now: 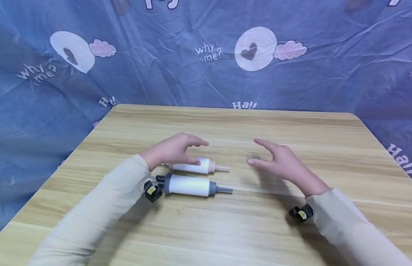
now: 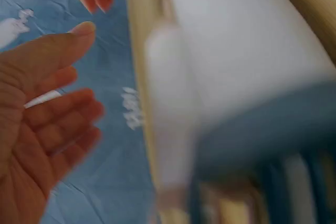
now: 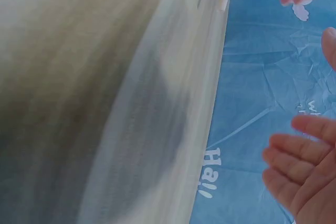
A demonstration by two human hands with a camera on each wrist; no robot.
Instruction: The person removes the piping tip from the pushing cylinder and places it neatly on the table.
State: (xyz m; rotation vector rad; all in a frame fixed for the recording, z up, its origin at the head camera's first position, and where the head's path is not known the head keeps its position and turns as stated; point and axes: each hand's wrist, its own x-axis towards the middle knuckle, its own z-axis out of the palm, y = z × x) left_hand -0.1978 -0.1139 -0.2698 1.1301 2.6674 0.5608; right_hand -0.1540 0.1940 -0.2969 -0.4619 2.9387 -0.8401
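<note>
Two syringe-like tubes lie side by side on the table. The nearer has a white barrel, grey end pieces and a thin grey nozzle; it looms large and blurred in the left wrist view. Behind it is a smaller white tube with pale pink ends, partly covered by my left hand. That left hand hovers over it, thumb apart from loosely bent fingers, gripping nothing. My right hand is held in the air right of both nozzles, thumb and fingers spread, holding nothing.
The light wood table has a rounded far edge. Behind and beside it hangs a blue printed cloth. A small black camera sits on each wrist, left and right.
</note>
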